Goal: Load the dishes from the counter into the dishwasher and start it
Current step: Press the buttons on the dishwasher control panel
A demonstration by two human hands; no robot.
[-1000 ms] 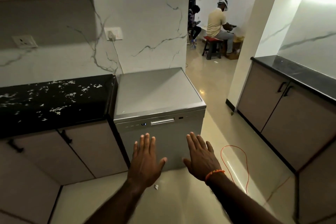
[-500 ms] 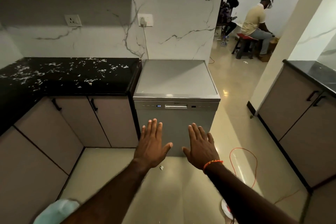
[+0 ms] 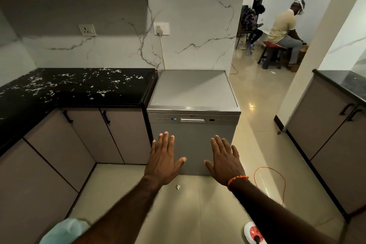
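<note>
A grey freestanding dishwasher (image 3: 193, 93) stands ahead with its door shut; a blue display reads on the control strip beside the handle (image 3: 192, 120). My left hand (image 3: 163, 159) and my right hand (image 3: 224, 159) are held out flat, palms down, fingers spread, in front of the door, and hold nothing. I cannot tell whether they touch the door. An orange thread circles my right wrist. The black speckled counter (image 3: 75, 87) to the left shows no dishes.
Lower cabinets (image 3: 111, 136) run under the counter and wrap along the left. More cabinets (image 3: 324, 125) line the right side. An orange cable (image 3: 277, 176) and a power strip (image 3: 253, 232) lie on the floor at right. Two people sit in the room beyond.
The view has swung left and pulled back, so more of the counter and left cabinets shows. Both hands stay flat and spread in front of the dishwasher.
</note>
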